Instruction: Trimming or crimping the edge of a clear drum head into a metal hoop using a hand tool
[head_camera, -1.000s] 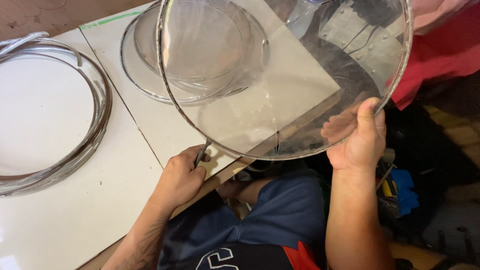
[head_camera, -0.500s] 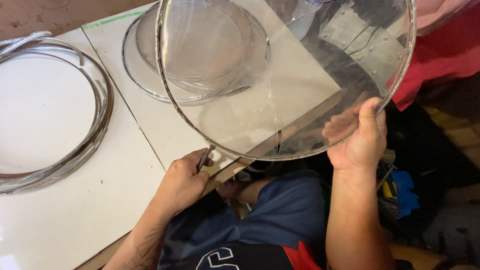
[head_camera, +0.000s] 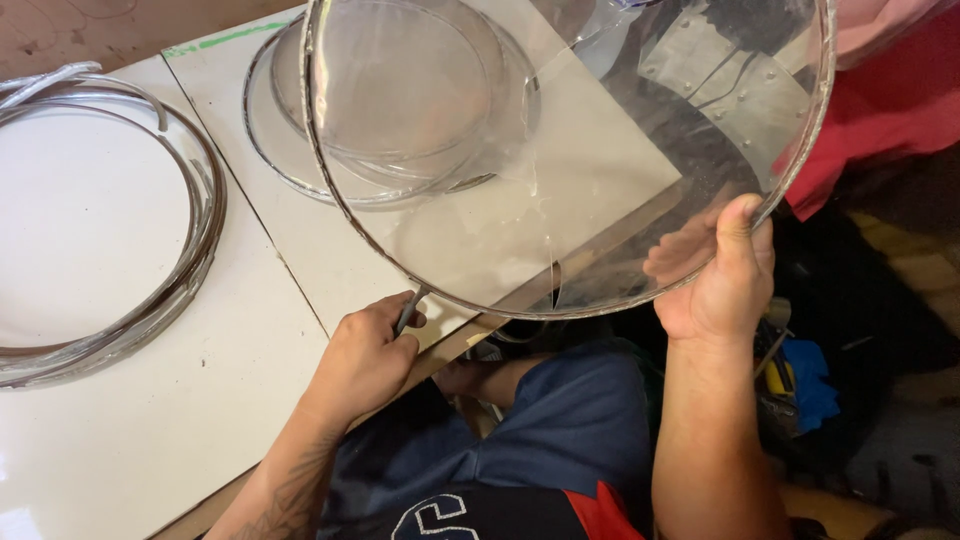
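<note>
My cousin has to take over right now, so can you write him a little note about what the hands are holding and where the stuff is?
Right hand: grips the lower right rim of the big clear round disc, held tilted above the table.
Left hand: holds a thin metal tool, its tip at the disc's lower left rim.
More clear discs lie stacked on the white table; a pile of metal rim strips lies to the left.
Done and left: cannot tell how much of the rim has been worked.

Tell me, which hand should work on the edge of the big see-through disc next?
Probably the left hand: it holds a thin metal tool touching the clear disc's rim. The right hand is busy gripping the disc.
</note>
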